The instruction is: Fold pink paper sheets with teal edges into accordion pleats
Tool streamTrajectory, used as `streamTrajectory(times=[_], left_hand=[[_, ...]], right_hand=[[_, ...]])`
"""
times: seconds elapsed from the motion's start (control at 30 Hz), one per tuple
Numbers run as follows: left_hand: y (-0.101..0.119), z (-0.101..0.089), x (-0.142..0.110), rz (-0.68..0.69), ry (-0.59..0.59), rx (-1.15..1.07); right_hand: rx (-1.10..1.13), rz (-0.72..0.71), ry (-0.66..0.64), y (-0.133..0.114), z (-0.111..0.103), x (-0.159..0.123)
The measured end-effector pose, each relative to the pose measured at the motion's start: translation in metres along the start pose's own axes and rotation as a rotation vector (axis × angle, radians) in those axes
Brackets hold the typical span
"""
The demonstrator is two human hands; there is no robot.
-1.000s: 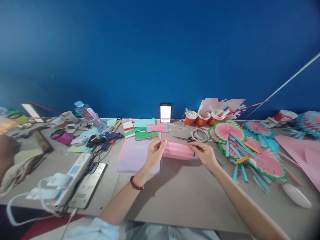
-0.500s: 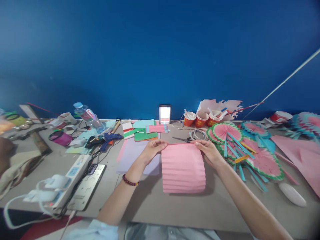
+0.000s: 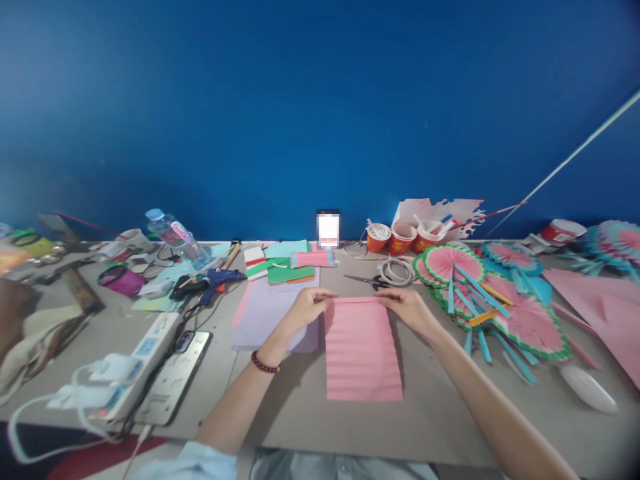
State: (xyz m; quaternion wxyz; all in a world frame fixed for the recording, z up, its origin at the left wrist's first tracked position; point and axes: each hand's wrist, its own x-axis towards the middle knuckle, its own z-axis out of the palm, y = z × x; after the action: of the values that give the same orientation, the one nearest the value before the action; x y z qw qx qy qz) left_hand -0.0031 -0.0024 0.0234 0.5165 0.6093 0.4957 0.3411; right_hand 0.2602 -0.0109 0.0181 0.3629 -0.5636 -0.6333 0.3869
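Left hand point(image 3: 305, 312) and right hand point(image 3: 413, 311) grasp the far corners of the creased pink sheet point(image 3: 363, 353), spread on the near side of the scissors point(image 3: 363, 279). Good technique, as judged: pinch the 2 corners with equal force, hold the narrow far fold straight and parallel to the creases, and press it from the middle outward; uneven pull would skew it. Pose: backs of the hands mostly upward, fingertips turned inward; the 2 forearms converge toward the scissors from their near left and near right.
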Motion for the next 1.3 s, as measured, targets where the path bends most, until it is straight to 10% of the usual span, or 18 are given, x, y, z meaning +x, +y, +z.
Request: streamTrajectory(times=[0.33,0.67,0.9,1.3], left_hand=[[0.034,0.006,0.009,0.165,-0.148,0.34],[0.064,-0.002,0.022,0.205,-0.094,0.164],[0.066,-0.026,0.019,0.195,-0.292,0.176],[0.07,-0.038,0.012,0.368,0.083,0.408]], right_hand=[[-0.026,-0.091,-0.102,-0.028,0.003,0.007],[0.193,-0.071,-0.112,-0.065,-0.001,0.03],[0.147,-0.097,-0.083,-0.072,0.001,0.033],[-0.152,-0.241,0.052,-0.076,-0.016,0.022]])
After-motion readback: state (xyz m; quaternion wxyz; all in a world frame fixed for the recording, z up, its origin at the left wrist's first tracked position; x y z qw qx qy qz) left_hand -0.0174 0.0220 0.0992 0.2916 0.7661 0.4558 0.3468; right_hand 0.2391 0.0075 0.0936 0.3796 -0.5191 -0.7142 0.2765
